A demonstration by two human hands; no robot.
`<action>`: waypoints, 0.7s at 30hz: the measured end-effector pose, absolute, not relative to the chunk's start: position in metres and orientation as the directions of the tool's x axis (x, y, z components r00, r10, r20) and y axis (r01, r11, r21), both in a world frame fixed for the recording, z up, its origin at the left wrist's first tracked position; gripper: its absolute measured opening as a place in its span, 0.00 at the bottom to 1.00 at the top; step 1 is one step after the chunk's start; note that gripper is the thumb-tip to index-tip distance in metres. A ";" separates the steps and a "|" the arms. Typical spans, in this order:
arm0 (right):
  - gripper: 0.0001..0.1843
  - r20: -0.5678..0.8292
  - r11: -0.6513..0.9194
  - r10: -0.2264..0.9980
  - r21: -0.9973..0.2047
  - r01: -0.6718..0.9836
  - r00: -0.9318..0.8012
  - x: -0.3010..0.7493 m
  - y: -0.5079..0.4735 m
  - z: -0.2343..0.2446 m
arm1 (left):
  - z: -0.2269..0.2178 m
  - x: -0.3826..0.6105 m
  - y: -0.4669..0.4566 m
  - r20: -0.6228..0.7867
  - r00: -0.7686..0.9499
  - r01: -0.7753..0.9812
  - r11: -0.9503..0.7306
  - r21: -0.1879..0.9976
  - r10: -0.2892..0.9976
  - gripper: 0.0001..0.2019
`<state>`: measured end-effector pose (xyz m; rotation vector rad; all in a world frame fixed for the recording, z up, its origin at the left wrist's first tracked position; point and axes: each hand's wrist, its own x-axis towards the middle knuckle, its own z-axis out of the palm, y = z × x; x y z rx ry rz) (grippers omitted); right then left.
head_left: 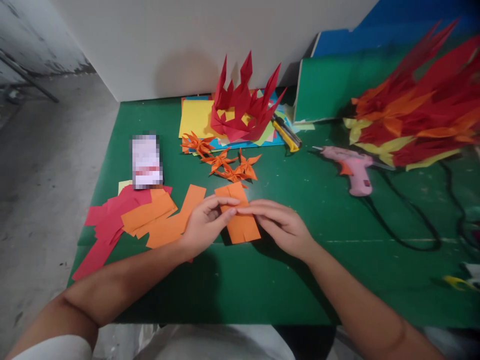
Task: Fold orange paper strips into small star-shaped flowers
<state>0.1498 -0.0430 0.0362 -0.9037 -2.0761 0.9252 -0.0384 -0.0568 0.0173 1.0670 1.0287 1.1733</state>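
Note:
A rectangular piece of orange paper (243, 229) with creases across it lies at an angle in front of me. My left hand (205, 219) is closed on its left side, thumb and index finger meeting near the middle crease. From the right, my right hand (283, 226) has its fingers together on the same paper, the fingertips close to my left thumb; its own thumb is hidden. Just beyond are folded orange paper flowers (233, 172). Loose orange paper strips (150, 212) and red paper strips (112, 215) lie left of my left hand.
A red paper crown (243, 117) stands on stacked coloured sheets (193, 120), beside a yellow utility knife (288, 135). A phone (146, 161) lies left. On the right are a pink glue gun (354, 167) with its black cord (401, 240) and a large red-orange paper piece (416, 110).

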 end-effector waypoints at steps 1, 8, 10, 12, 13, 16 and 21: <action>0.18 0.310 0.515 0.796 -0.798 0.313 -0.520 0.149 -0.043 0.036 | 0.017 -0.038 -0.056 -0.076 0.111 -0.212 0.098 0.972 0.991 0.08; 0.12 0.341 0.518 0.818 -0.788 0.334 -0.463 0.147 -0.042 0.032 | 0.013 -0.036 -0.056 -0.103 0.163 -0.254 0.143 0.957 0.981 0.13; 0.09 0.348 0.514 0.822 -0.793 0.326 -0.450 0.148 -0.042 0.031 | 0.014 -0.037 -0.058 -0.094 0.173 -0.205 0.129 0.970 0.980 0.14; 0.06 0.335 0.493 0.836 -0.807 0.325 -0.435 0.149 -0.042 0.031 | 0.018 -0.039 -0.059 -0.074 0.183 -0.131 0.099 0.986 0.980 0.15; 0.06 0.320 0.475 0.845 -0.818 0.325 -0.429 0.149 -0.041 0.032 | 0.021 -0.040 -0.060 -0.064 0.189 -0.085 0.082 0.993 0.980 0.15; 0.06 0.261 0.405 0.875 -0.856 0.321 -0.408 0.148 -0.042 0.034 | 0.028 -0.046 -0.060 -0.008 0.243 0.027 0.002 1.000 0.970 0.18; 0.11 0.156 0.270 0.925 -0.913 0.307 -0.347 0.144 -0.043 0.036 | 0.025 -0.050 -0.062 0.055 0.351 -0.023 -0.050 0.998 0.935 0.31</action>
